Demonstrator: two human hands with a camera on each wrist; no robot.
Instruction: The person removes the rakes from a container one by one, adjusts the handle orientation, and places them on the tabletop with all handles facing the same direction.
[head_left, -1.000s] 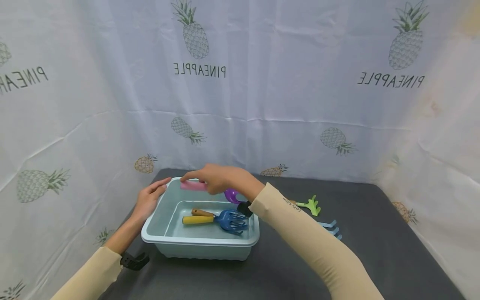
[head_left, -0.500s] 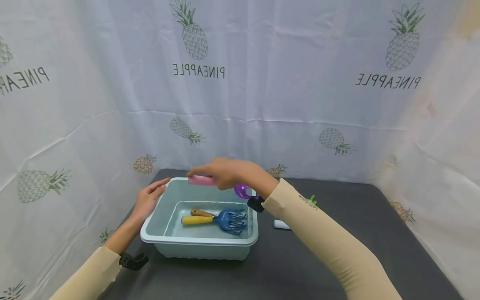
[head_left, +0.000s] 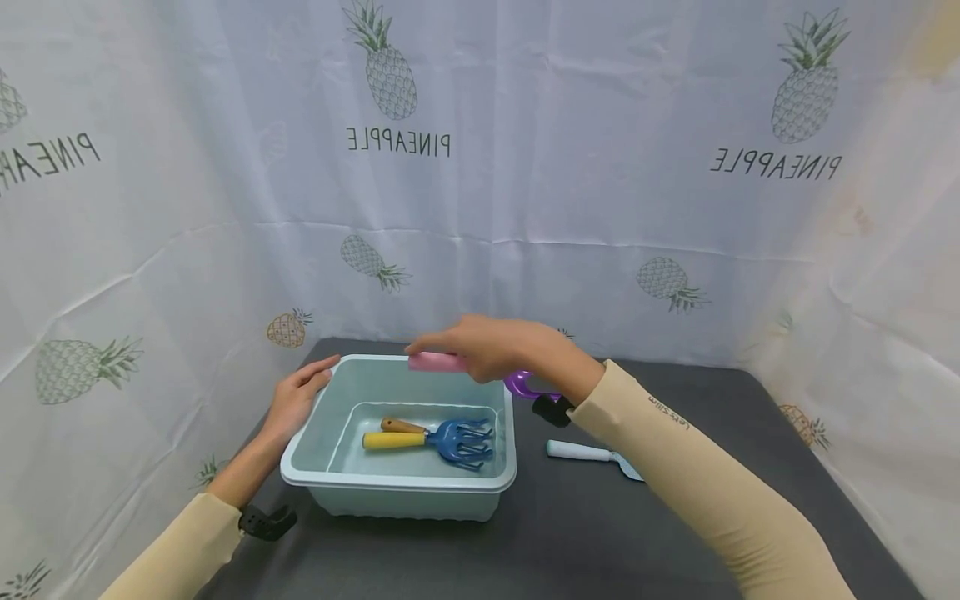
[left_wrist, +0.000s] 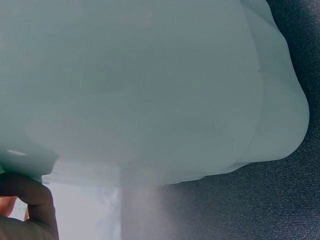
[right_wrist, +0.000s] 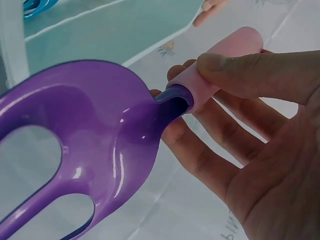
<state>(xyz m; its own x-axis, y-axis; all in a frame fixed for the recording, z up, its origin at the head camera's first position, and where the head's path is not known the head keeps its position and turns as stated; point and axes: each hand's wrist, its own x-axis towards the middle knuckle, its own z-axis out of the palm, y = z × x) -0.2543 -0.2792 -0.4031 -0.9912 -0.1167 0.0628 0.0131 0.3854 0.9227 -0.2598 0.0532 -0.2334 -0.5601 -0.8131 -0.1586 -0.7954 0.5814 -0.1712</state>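
Carrying, apparently: purple slotted tool with pink cylindrical handle [right_wrist: 117, 112] is pinched by right hand [head_left: 491, 346], near far right corner of pale-blue rectangular plastic tub [head_left: 397, 481]. Left rim is gripped by left hand [head_left: 294, 402]. Rim clearance likely needed next.

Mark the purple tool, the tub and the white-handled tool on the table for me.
Purple tool [right_wrist: 111, 122]: right wrist view, on the purple head.
Tub [head_left: 397, 481]: head view, on the near rim.
White-handled tool [head_left: 581, 451]: head view, on the handle.
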